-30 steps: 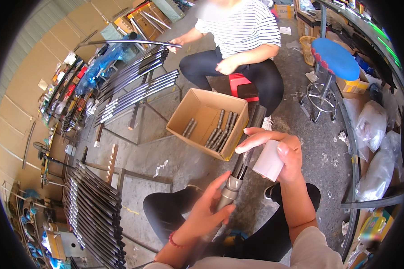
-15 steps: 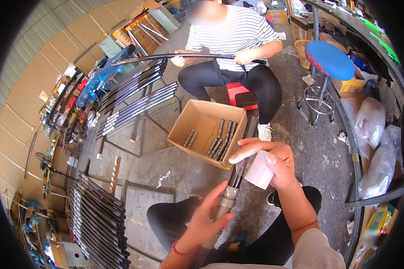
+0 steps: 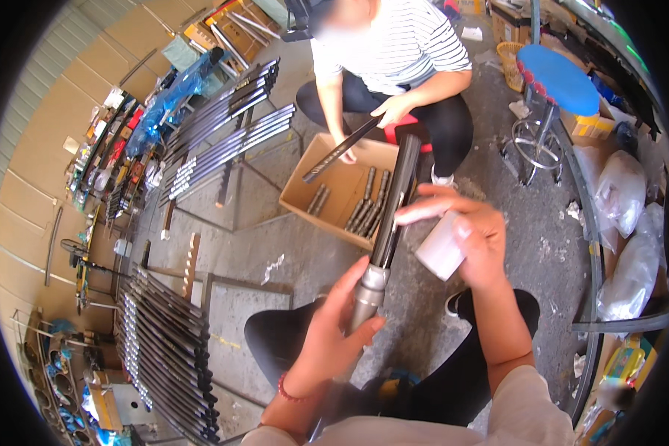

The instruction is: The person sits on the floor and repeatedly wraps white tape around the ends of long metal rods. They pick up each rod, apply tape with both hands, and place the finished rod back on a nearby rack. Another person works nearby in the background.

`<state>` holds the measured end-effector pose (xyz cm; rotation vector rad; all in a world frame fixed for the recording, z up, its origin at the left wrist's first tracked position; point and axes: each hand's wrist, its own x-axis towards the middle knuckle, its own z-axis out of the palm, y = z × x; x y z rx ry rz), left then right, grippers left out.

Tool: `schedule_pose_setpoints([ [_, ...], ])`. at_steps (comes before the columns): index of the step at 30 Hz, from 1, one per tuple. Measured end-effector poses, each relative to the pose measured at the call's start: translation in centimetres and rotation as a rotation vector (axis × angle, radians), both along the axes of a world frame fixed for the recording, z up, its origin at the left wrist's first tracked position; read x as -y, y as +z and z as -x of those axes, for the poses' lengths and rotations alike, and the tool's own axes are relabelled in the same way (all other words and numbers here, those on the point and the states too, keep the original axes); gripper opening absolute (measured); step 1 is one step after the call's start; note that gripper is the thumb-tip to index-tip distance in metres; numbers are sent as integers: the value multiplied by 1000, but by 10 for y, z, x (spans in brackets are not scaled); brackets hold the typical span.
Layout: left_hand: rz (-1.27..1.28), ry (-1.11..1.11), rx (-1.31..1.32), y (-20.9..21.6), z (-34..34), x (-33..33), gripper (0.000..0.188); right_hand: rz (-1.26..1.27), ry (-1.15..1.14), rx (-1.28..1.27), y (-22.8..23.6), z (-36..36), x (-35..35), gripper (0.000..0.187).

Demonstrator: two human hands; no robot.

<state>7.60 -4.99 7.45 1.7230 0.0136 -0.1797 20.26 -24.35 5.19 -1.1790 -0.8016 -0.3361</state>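
My left hand (image 3: 327, 346) is closed round the grey metal fitting (image 3: 369, 292) at the near end of a dark glossy tube (image 3: 398, 193), which slants up and away from me. Between thumb and fingers, my right hand (image 3: 487, 241) pinches a whitish roll (image 3: 439, 251), perhaps tape or film. Its outstretched fingers reach toward the tube and seem to touch its side. Past the tube stands an open cardboard box (image 3: 293, 199) holding several dark metal fittings (image 3: 364, 208).
Opposite sits a co-worker in a striped shirt (image 3: 424, 41), one hand in the box, the other holding a dark tube (image 3: 342, 152). Racks of tubes (image 3: 160, 349) stand at left. A blue stool (image 3: 561, 78) and plastic bags (image 3: 621, 193) are at right.
My hands and tube have shifted slightly upward in view, the tube standing steeper. The co-worker has leaned forward, tipped their tube down over the box and put one hand into it.
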Motion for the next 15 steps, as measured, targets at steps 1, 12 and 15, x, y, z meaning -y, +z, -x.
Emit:
schedule_pose_setpoints([
  [1, 3, -12, 29, 3, -1, 0, 80, -3, -30, -4, 0, -1, 2, 54],
  [12, -299, -68, 296, -13, -3, -2, 78, 46, 248, 79, 13, 26, -19, 52],
  [15, -349, 19, 313, -13, -1, 7, 90, 233, 92, 194, 10, 28, -26, 48],
])
